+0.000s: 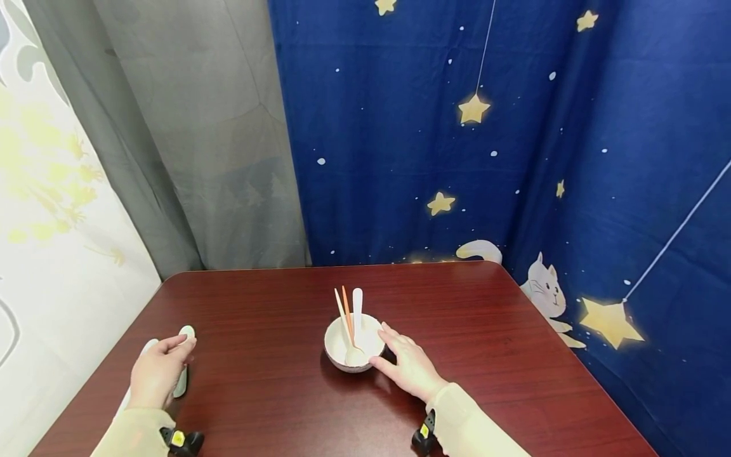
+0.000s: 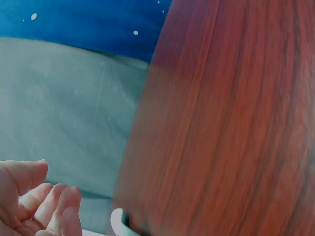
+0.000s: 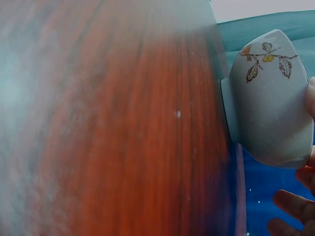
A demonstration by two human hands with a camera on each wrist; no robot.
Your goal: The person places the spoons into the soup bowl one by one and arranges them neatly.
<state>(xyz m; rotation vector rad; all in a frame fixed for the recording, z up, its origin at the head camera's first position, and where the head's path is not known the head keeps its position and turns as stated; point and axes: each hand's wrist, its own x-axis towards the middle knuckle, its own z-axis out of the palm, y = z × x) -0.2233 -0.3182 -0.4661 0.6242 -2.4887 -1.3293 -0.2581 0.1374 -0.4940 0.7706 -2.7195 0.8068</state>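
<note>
In the head view my left hand (image 1: 154,377) is over a pale spoon-like piece (image 1: 186,331) at the table's left; whether it touches the piece is unclear. The left wrist view shows its fingers (image 2: 47,209) loosely bent, thumb apart, nothing between them. My right hand (image 1: 412,368) rests thumb and fingertips against the right rim of a white bowl (image 1: 337,355), its fingers spread. A white spoon (image 1: 357,304), an orange stick (image 1: 346,308) and a cream spoon (image 1: 341,306) lean in the bowl. Leaf and fruit prints mark the bowl's outside (image 3: 270,108).
A long white item (image 1: 122,403) lies left of my left hand, and a pale, dark-edged piece (image 1: 181,383) shows at its right. The reddish-brown table (image 1: 274,393) ends at grey (image 1: 240,190) and blue star-patterned curtains (image 1: 388,146).
</note>
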